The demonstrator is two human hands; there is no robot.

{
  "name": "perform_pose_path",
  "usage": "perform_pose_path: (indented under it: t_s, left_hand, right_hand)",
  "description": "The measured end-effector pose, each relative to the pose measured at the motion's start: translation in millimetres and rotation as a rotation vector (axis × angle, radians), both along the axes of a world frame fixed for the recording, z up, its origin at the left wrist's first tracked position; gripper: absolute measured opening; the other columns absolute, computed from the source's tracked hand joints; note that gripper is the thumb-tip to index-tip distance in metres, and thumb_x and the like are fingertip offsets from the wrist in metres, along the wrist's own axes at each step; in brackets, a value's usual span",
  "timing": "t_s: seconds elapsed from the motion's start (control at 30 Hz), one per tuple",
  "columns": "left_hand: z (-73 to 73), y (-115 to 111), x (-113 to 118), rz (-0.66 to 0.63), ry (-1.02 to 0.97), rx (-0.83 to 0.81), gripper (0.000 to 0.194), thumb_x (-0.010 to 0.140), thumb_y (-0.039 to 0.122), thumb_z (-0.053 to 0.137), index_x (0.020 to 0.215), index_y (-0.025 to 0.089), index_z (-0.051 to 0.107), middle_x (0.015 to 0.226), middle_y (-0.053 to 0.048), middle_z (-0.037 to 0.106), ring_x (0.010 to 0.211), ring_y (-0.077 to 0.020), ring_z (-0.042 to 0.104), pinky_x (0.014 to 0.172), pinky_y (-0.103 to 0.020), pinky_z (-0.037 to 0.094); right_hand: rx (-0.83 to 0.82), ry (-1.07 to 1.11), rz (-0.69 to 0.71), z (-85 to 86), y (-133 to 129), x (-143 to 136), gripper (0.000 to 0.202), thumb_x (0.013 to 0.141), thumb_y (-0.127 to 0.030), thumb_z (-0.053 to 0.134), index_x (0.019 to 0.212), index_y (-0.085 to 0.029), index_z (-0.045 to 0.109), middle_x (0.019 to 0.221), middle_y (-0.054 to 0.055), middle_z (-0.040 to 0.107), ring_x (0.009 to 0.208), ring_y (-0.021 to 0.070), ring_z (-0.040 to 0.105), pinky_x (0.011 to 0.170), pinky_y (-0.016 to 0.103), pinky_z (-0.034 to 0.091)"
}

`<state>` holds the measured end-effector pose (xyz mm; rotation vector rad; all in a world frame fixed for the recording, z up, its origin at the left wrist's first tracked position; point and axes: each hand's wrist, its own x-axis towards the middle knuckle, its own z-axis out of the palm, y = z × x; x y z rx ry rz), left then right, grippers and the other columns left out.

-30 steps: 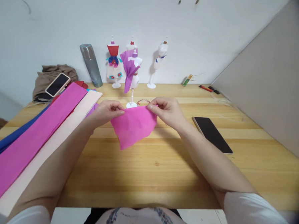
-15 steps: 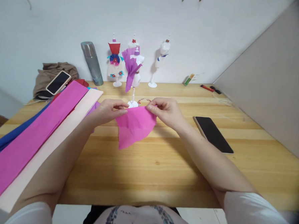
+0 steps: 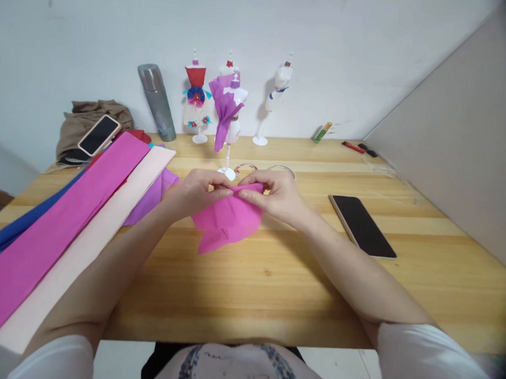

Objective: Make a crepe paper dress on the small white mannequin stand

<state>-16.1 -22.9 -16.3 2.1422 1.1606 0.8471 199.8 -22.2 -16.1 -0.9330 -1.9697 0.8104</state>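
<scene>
A piece of magenta crepe paper point(image 3: 230, 222) hangs from both hands above the wooden table. My left hand point(image 3: 200, 191) pinches its upper edge between thumb and fingers. Close beside it, my right hand point(image 3: 273, 195) pinches the same edge, and the paper is gathered between the fingertips. Just behind the hands stands a small white mannequin point(image 3: 235, 118) on a stand, with purple crepe paper point(image 3: 226, 114) draped over one side. Two bracelet-like rings point(image 3: 246, 167) lie near its base, partly hidden by my right hand.
Folded crepe paper strips in magenta point(image 3: 64, 225), pale pink and blue lie at the left. A phone point(image 3: 361, 226) lies on the right. Along the wall stand a thermos point(image 3: 156, 102), a dressed mannequin point(image 3: 195, 99), another mannequin point(image 3: 279, 95) and a glue stick point(image 3: 323, 132).
My hands have moved closer together, bunching the paper's top edge between them. The right hand has shifted left and the sheet's lower part is more folded. The view has shifted slightly.
</scene>
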Motion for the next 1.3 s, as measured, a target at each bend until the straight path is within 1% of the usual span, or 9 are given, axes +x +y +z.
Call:
perform_pose_path:
  t_s: [0.2, 0.3, 0.4, 0.53, 0.73, 0.87, 0.97, 1.17, 1.3]
  left_hand:
    - [0.8, 2, -2, -0.009, 0.001, -0.023, 0.021, 0.083, 0.037, 0.062, 0.079, 0.021, 0.076, 0.074, -0.001, 0.074, 0.07, -0.0154, 0.062, 0.06, -0.026, 0.043]
    - [5.6, 5, -10, -0.008, -0.003, -0.08, 0.022, 0.08, 0.039, 0.064, 0.074, 0.02, 0.074, 0.071, 0.0, 0.072, 0.067, -0.0145, 0.06, 0.058, -0.025, 0.042]
    - [9.6, 10, -22, -0.012, -0.023, -0.158, 0.023, 0.077, 0.041, 0.068, 0.072, 0.02, 0.074, 0.069, 0.0, 0.072, 0.065, -0.0142, 0.06, 0.057, -0.024, 0.045]
    - [11.2, 16, -35, 0.009, -0.065, -0.209, 0.023, 0.074, 0.042, 0.072, 0.073, 0.019, 0.074, 0.073, -0.002, 0.073, 0.068, -0.0154, 0.063, 0.064, -0.027, 0.051]
    - [12.8, 20, -44, 0.069, -0.05, -0.276, 0.021, 0.069, 0.039, 0.074, 0.072, 0.019, 0.072, 0.076, -0.003, 0.073, 0.076, -0.0173, 0.064, 0.075, -0.031, 0.052]
    - [12.1, 20, -45, 0.167, -0.157, -0.291, 0.019, 0.069, 0.036, 0.076, 0.073, 0.018, 0.07, 0.071, -0.001, 0.068, 0.07, -0.014, 0.059, 0.07, -0.027, 0.048]
    - [9.6, 21, -45, 0.219, -0.28, -0.315, 0.021, 0.069, 0.037, 0.077, 0.072, 0.018, 0.068, 0.064, 0.001, 0.062, 0.063, -0.0124, 0.055, 0.063, -0.025, 0.045]
    - [3.8, 25, -44, 0.164, -0.554, -0.374, 0.033, 0.066, 0.042, 0.082, 0.064, 0.018, 0.061, 0.059, 0.002, 0.057, 0.057, -0.0101, 0.052, 0.059, -0.024, 0.044]
    - [2.8, 27, -46, 0.195, -0.566, -0.353, 0.037, 0.067, 0.043, 0.083, 0.061, 0.018, 0.057, 0.053, 0.004, 0.051, 0.053, -0.0088, 0.048, 0.055, -0.023, 0.041]
  right_hand:
    - [0.006, 0.011, -0.022, 0.6, -1, -2, 0.015, 0.082, -0.032, 0.07, 0.072, -0.021, 0.075, 0.076, 0.005, 0.073, 0.075, 0.0205, 0.065, 0.069, 0.034, 0.049]
    - [-0.033, 0.033, -0.033, 2.9, 3, 4, 0.015, 0.081, -0.032, 0.071, 0.071, -0.021, 0.074, 0.076, 0.004, 0.073, 0.075, 0.021, 0.066, 0.068, 0.034, 0.049]
    - [-0.074, 0.052, -0.102, 4.0, 9, 11, 0.013, 0.08, -0.03, 0.072, 0.072, -0.021, 0.074, 0.078, 0.005, 0.074, 0.077, 0.0225, 0.068, 0.068, 0.035, 0.05]
    - [-0.12, 0.06, -0.196, 4.6, 15, 18, 0.008, 0.078, -0.029, 0.075, 0.073, -0.022, 0.076, 0.082, 0.006, 0.076, 0.084, 0.0263, 0.071, 0.073, 0.038, 0.053]
    - [-0.14, 0.026, -0.155, 8.0, 20, 22, 0.008, 0.08, -0.025, 0.07, 0.076, -0.023, 0.076, 0.088, 0.006, 0.079, 0.089, 0.0261, 0.073, 0.08, 0.039, 0.056]
    - [-0.148, 0.065, -0.232, 5.2, 25, 23, 0.011, 0.076, -0.027, 0.075, 0.067, -0.022, 0.07, 0.078, 0.007, 0.075, 0.078, 0.0243, 0.071, 0.068, 0.035, 0.055]
    - [-0.169, 0.113, -0.249, 2.4, 29, 24, 0.017, 0.075, -0.032, 0.076, 0.065, -0.022, 0.067, 0.067, 0.005, 0.07, 0.064, 0.0197, 0.064, 0.058, 0.033, 0.05]
    - [-0.205, 0.146, -0.183, 1.2, 30, 24, 0.026, 0.076, -0.043, 0.075, 0.064, -0.023, 0.065, 0.06, 0.004, 0.064, 0.057, 0.0163, 0.058, 0.055, 0.032, 0.047]
    - [-0.219, 0.133, -0.19, 0.3, 30, 23, 0.026, 0.077, -0.041, 0.074, 0.064, -0.022, 0.064, 0.061, 0.003, 0.064, 0.057, 0.0155, 0.056, 0.056, 0.031, 0.046]
